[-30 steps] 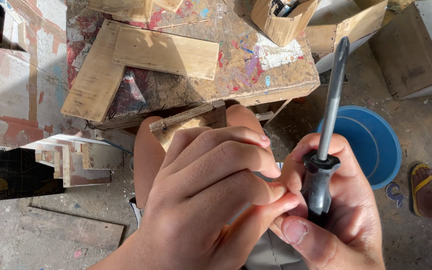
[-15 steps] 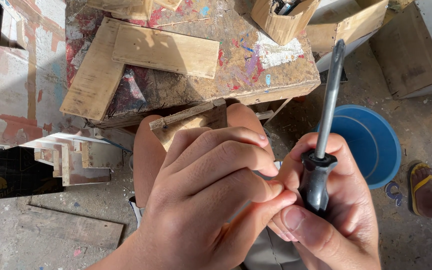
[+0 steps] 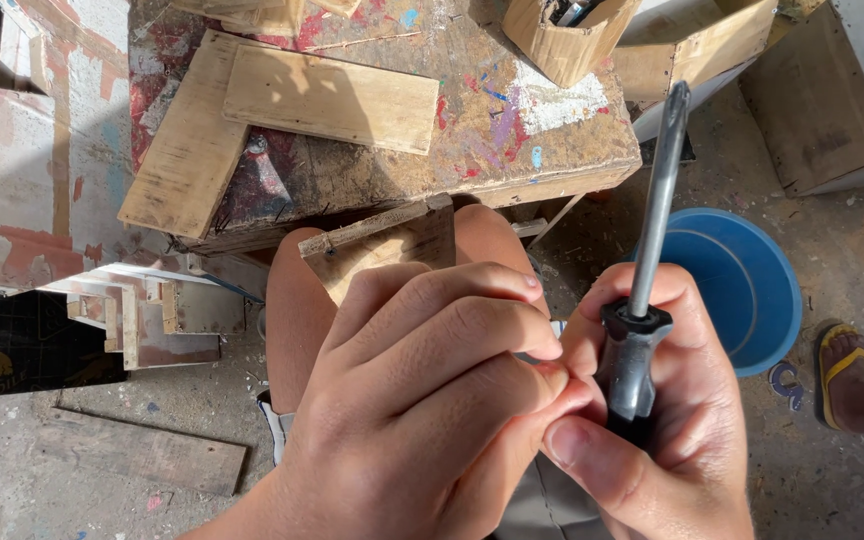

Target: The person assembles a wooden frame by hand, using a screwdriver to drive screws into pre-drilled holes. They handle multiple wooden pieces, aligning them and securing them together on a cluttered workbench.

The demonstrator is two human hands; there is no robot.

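- Your right hand [image 3: 667, 440] grips the screwdriver [image 3: 642, 300] handle below the tabletop [image 3: 472, 130], shaft pointing up.
- Your left hand [image 3: 422, 400] is curled closed, fingertips touching the right hand.
- Since earlier: grip unchanged; screwdriver barely shifted.

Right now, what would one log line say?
right hand: grips screwdriver, shaft up | left hand: fingertips against right hand | behind: blue bucket

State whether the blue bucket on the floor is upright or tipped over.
Upright. The blue bucket shows its round open mouth facing up at the camera, standing on the floor.
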